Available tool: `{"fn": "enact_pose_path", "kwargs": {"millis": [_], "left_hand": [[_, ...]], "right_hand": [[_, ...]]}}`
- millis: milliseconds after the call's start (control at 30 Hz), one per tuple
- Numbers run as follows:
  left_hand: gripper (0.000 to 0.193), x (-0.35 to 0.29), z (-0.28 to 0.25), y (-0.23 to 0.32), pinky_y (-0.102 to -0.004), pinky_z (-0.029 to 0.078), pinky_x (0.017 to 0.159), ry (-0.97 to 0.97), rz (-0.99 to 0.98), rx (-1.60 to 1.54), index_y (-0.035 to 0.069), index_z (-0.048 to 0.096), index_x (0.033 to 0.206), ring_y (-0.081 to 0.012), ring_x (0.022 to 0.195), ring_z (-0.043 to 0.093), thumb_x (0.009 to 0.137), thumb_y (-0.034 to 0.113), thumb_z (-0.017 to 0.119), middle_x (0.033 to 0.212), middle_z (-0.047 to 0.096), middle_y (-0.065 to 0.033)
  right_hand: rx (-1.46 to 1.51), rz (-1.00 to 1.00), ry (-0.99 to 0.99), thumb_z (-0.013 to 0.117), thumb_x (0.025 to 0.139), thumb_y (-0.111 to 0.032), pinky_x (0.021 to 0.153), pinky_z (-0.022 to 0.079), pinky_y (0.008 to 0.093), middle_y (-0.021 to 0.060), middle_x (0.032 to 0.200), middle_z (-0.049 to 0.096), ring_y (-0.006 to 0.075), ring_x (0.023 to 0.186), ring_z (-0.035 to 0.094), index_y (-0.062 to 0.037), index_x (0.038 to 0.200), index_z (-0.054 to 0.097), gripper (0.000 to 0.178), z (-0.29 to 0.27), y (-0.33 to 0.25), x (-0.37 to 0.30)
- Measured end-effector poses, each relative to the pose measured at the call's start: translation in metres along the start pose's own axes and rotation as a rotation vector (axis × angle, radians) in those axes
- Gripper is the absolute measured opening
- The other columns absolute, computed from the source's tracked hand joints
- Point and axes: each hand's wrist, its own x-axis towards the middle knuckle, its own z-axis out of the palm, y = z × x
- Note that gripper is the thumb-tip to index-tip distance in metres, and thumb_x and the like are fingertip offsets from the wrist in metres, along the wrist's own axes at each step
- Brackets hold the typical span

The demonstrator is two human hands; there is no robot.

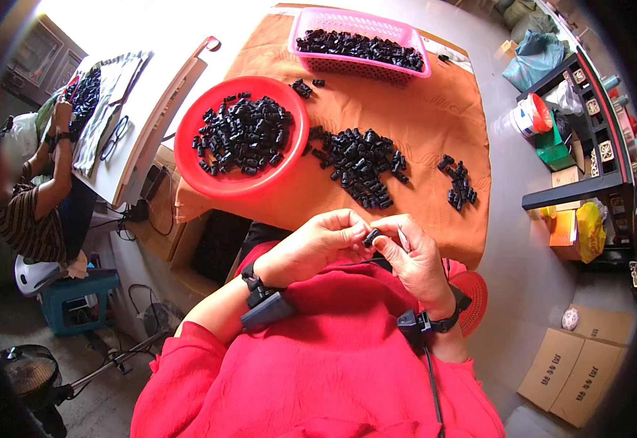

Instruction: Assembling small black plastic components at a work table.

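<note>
Just in front of my lap, a small black cylindrical plastic piece (371, 238) is pinched between the fingertips of my two hands. My left hand (318, 244) grips it from one side, thumb on top, and the thumb of my right hand (412, 257) presses on its other end. Beyond my hands, a loose pile of similar black pieces (362, 164) lies on the orange tablecloth (435, 109). A smaller group of pieces (461, 182) sits to the right. More fill the round red basin (187, 150) at the left and the pink basket (426, 62) at the far edge.
At the far left, another person (30, 204) handles dark pieces at a white table (132, 153). A blue stool (85, 299) and a fan (33, 372) stand on that side. On the right are a black shelf (588, 190) and a flattened cardboard box (574, 365).
</note>
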Motion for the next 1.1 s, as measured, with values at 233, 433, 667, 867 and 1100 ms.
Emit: {"fn": "enact_pose_path", "kwargs": {"millis": [233,433,667,867,1100], "left_hand": [[0.024,-0.005,0.007,0.008,-0.0235,0.048,0.076,-0.036,-0.152,0.02,0.007,0.061,0.113,-0.0079,0.086,0.057,0.1,0.028,0.058,0.097,0.062,0.0013],[0.026,0.001,0.0,-0.002,-0.0237,0.051,0.071,-0.068,-0.057,-0.084,0.005,0.061,0.114,-0.008,0.086,0.061,0.098,0.026,0.06,0.102,0.065,-0.0014],[0.026,0.001,-0.005,-0.007,-0.0256,0.051,0.073,-0.074,-0.043,-0.142,0.005,0.061,0.11,-0.0098,0.085,0.059,0.099,0.029,0.059,0.094,0.061,-0.001],[0.021,0.003,-0.001,-0.012,-0.0275,0.047,0.076,-0.026,-0.028,-0.112,0.007,0.059,0.105,-0.0106,0.081,0.055,0.099,0.027,0.058,0.089,0.058,0.0001],[0.016,0.006,-0.004,-0.021,-0.0272,0.046,0.077,-0.001,-0.003,-0.058,0.008,0.057,0.097,-0.0109,0.082,0.054,0.1,0.024,0.057,0.087,0.056,0.0008]], "right_hand": [[-0.271,-0.19,0.021,0.062,0.096,-0.006,0.077,0.053,0.0271,0.01,0.098,0.069,0.0135,0.089,0.065,-0.0033,0.118,0.065,0.023,-0.001,-0.004,0.001],[-0.248,-0.039,0.209,0.061,0.098,-0.014,0.069,0.052,0.0261,0.006,0.086,0.068,0.0109,0.079,0.065,-0.0045,0.121,0.064,0.025,0.004,-0.014,-0.002],[-0.38,-0.018,0.184,0.058,0.1,-0.022,0.062,0.049,0.0237,0.0036,0.084,0.067,0.008,0.069,0.058,-0.0048,0.122,0.064,0.028,0.0,-0.01,-0.003],[-0.275,-0.051,0.136,0.06,0.099,-0.021,0.061,0.051,0.0262,0.0057,0.084,0.068,0.0098,0.069,0.06,-0.0037,0.119,0.062,0.026,0.009,-0.003,-0.001],[-0.386,-0.099,0.091,0.061,0.098,-0.017,0.061,0.053,0.0294,0.0074,0.077,0.067,0.0158,0.067,0.066,-0.003,0.103,0.058,0.015,0.013,0.006,0.001]]}}
